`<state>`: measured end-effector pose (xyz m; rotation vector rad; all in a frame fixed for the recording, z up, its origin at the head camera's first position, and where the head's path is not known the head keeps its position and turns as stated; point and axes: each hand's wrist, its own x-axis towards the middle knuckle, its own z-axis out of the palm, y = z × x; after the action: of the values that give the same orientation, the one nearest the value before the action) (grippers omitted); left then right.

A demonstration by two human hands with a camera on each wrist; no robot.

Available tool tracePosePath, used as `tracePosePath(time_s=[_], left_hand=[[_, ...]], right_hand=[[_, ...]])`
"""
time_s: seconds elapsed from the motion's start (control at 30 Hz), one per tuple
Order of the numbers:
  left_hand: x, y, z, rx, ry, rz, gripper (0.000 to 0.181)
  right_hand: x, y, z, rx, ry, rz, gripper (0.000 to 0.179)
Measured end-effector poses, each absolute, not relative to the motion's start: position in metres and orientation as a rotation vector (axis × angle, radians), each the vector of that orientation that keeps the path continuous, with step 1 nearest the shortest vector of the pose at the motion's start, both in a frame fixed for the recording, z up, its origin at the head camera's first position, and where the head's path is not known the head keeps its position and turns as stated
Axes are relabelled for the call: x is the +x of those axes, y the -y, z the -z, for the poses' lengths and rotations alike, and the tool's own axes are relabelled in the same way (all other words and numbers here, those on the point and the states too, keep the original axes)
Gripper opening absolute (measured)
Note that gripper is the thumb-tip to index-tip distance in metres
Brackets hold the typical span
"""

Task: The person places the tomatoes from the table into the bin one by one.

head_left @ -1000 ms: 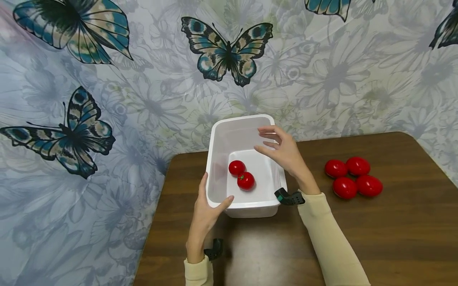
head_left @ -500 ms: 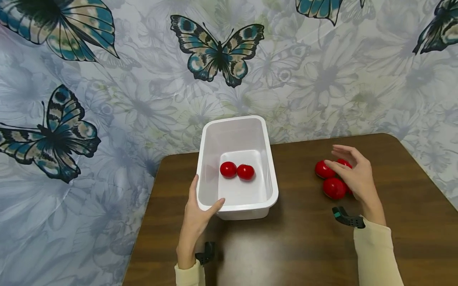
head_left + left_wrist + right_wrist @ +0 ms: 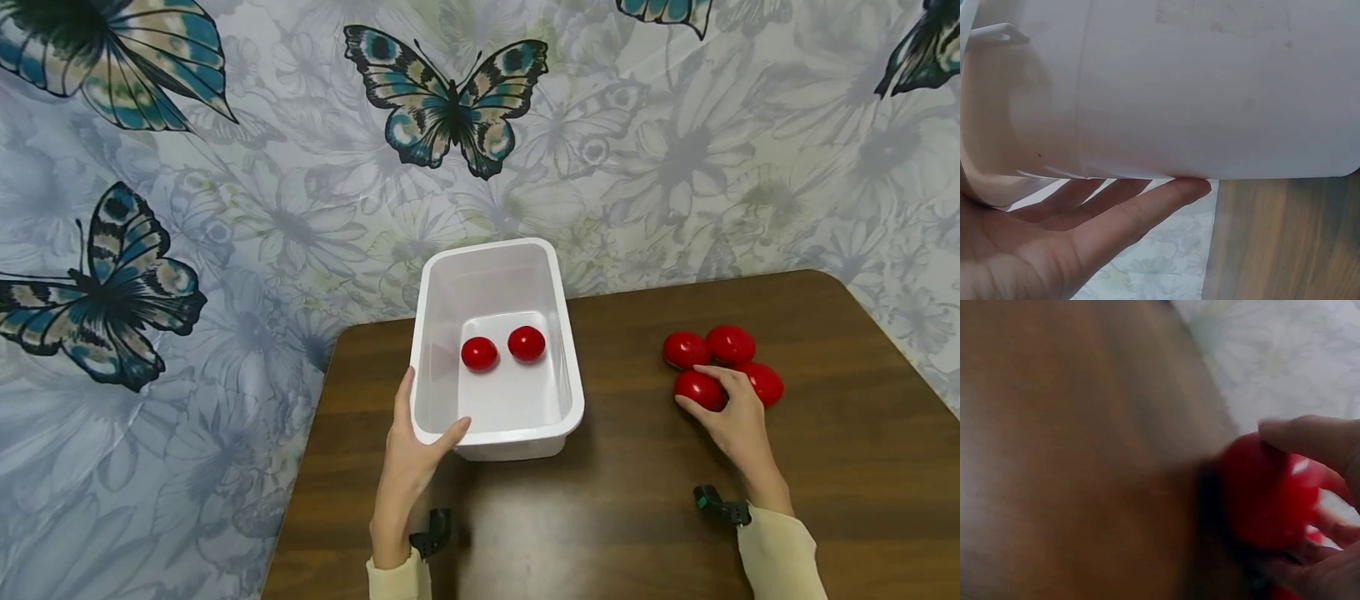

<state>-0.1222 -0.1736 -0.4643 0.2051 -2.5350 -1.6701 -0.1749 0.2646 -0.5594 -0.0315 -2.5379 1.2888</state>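
My left hand grips the near-left corner of a white plastic tub, thumb at the rim and fingers along the outer side. In the left wrist view, fingertips touch the tub's wall. Inside the tub lie two red tomatoes, one on the left and one on the right, apart. My right hand pinches a red tomato at the near left of a group on the table. The right wrist view shows this tomato between thumb and fingers, blurred.
Three more tomatoes sit close by the right hand: one at the far left, one behind and one partly hidden by the fingers. The brown wooden table meets a butterfly-patterned backdrop.
My right hand has left the tub, moved right to the tomatoes and taken hold of one. Inside the tub, one tomato has rolled away from the other. The left hand stays at the tub's corner.
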Motion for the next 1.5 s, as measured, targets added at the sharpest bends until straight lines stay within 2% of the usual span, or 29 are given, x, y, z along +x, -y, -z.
tracePosePath(time_s=[0.27, 1.0, 1.3, 1.5], left_hand=[[-0.119, 0.173, 0.463, 0.235, 2.533, 1.64, 0.109], [-0.123, 0.175, 0.467, 0.197, 2.535, 1.657, 0.106], [-0.123, 0.176, 0.468, 0.172, 2.514, 1.673, 0.107], [-0.123, 0.178, 0.468, 0.174, 2.522, 1.673, 0.105]], right_hand=[[-0.171, -0.26, 0.571, -0.299, 2.532, -1.316, 0.062], [-0.168, -0.251, 0.575, -0.306, 2.477, -1.312, 0.059], [-0.164, -0.245, 0.557, -0.324, 2.464, -1.398, 0.058], [-0.174, -0.235, 0.517, -0.324, 2.304, -1.544, 0.059]])
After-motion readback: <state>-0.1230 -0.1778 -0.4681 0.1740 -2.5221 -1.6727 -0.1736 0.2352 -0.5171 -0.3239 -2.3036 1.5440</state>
